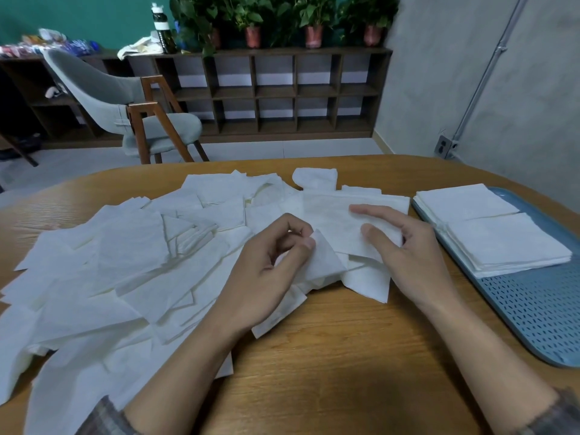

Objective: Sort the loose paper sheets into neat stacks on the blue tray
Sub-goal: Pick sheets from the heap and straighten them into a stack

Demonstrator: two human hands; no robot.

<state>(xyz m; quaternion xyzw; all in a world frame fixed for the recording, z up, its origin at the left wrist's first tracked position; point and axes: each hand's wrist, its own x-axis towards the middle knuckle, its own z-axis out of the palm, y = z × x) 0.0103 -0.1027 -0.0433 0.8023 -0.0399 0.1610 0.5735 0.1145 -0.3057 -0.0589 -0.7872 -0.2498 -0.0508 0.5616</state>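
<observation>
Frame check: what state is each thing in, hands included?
left hand: pinches the corner of a folded sheet.
right hand: fingers extended, rests on a flat sheet.
loose sheets: scattered and overlapping on the table.
blue tray: on the table, its near part bare.
far stack: neat, on the tray.
near stack: neat, beside the far stack.
chair: unoccupied.

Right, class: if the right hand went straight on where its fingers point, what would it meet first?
Probably the loose paper sheets: the right hand points leftward, its line passing just beyond the left hand, though depth is unclear.
</observation>
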